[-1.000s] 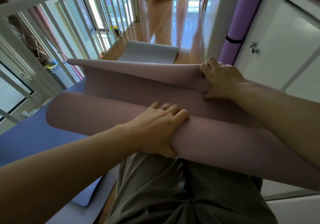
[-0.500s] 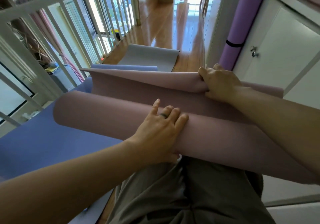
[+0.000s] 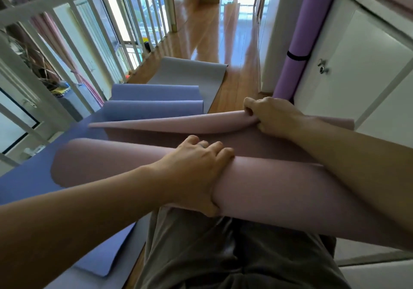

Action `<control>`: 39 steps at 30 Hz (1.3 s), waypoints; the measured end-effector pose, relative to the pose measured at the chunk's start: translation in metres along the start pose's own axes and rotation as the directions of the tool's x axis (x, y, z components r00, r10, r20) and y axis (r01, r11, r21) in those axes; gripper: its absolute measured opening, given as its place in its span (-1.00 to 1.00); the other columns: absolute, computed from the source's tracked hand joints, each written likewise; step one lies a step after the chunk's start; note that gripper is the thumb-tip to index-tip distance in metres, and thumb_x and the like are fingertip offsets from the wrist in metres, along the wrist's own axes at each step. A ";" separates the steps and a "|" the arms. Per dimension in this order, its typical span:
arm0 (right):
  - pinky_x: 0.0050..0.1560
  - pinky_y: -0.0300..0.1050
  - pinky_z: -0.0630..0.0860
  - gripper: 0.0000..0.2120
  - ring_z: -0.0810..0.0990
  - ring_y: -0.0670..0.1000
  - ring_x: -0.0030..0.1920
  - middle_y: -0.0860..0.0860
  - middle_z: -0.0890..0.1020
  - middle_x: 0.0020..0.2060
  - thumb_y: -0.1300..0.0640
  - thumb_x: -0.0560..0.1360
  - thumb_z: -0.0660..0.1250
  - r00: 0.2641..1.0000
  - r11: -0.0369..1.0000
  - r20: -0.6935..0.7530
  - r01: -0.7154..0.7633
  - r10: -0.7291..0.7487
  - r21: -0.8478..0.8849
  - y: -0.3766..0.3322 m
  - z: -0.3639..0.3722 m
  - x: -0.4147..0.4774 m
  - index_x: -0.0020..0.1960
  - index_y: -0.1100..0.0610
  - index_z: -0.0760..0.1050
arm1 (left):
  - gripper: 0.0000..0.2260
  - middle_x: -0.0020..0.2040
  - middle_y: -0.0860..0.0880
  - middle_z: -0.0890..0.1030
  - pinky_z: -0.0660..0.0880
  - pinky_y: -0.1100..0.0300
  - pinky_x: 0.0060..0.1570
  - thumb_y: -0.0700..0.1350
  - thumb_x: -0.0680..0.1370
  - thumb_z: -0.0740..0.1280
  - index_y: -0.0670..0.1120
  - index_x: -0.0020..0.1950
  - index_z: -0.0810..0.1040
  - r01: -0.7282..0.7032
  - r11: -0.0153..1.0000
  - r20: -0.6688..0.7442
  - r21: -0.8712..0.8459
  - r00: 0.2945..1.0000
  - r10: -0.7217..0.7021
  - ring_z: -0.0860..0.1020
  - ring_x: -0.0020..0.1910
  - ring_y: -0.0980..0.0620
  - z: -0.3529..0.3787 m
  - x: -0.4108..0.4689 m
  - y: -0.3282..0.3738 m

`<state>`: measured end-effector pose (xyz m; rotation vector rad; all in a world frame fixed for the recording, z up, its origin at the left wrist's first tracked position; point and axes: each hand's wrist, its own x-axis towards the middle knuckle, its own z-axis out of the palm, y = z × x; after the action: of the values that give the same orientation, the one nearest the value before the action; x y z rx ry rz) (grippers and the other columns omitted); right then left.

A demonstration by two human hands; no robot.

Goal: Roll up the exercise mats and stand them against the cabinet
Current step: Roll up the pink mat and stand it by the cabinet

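Lap: my grey trousers [image 3: 223, 257] are nearest; the rolled part of the pink mat [image 3: 279, 188] lies across them, lifted off the floor.
Left hand: my left hand [image 3: 196, 172] grips this roll from above, fingers curled over the top and thumb under it. I judge it should squeeze firmly, so the layers do not become loose.
Right hand: my right hand [image 3: 270, 116] is apart from the left one, farther out. It pinches the loose end of the same mat, which bends up into a fold.
Step in hand: I think it is winding the last free part. It is good to pull the end tight, hold both edges in one line, then turn the roll toward it; otherwise the roll may become a cone.
Blue mat: the blue mat [image 3: 33, 177] lies under the pink one, with waves at its far end, not yet rolled.
Grey mat: the grey mat [image 3: 190, 72] lies flat on the wooden floor [image 3: 223, 31] beyond.
Cabinet: a purple roll [image 3: 299, 43] with a black strap stands against the white cabinet [image 3: 362, 65] on my right; the pink one belongs beside it.
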<state>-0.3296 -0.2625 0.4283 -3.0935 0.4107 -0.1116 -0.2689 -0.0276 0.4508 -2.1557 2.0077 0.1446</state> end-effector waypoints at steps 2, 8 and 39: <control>-0.23 -0.11 0.34 -0.72 0.52 0.12 -0.16 0.07 0.55 -0.10 0.32 0.41 0.28 1.000 0.999 -0.020 -0.019 0.020 0.049 0.001 0.004 0.001 -0.04 0.03 0.27 | -0.19 0.31 0.06 0.43 0.10 -0.08 0.44 0.40 0.33 0.34 0.06 0.41 0.12 -0.012 0.997 0.019 -0.074 1.000 0.014 0.44 0.26 0.04 -0.001 0.004 -0.003; -0.15 -0.06 0.48 -0.79 0.56 0.13 -0.11 0.09 0.59 -0.11 0.31 0.39 0.33 0.995 0.988 -0.096 -0.014 0.029 0.153 0.012 0.001 0.003 -0.02 0.13 0.42 | -0.25 0.38 0.04 0.31 0.11 -0.01 0.43 0.42 0.39 0.25 0.08 0.46 0.19 -0.024 1.000 -0.061 -0.011 0.998 0.024 0.27 0.35 0.02 0.001 0.007 -0.010; -0.11 -0.18 0.30 -0.69 0.57 0.10 0.02 0.05 0.66 -0.01 0.31 0.52 0.15 0.997 0.994 -0.076 -0.021 0.029 0.106 0.001 -0.004 0.005 0.04 0.08 0.64 | -0.25 0.38 0.03 0.33 -0.03 -0.17 0.46 0.34 0.39 0.32 0.07 0.40 0.03 0.041 0.999 -0.062 -0.016 0.997 -0.042 0.37 0.35 -0.02 0.009 -0.003 0.003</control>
<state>-0.3257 -0.2645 0.4321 -2.9864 0.4306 -0.2447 -0.2718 -0.0235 0.4426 -2.2363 1.9989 0.0872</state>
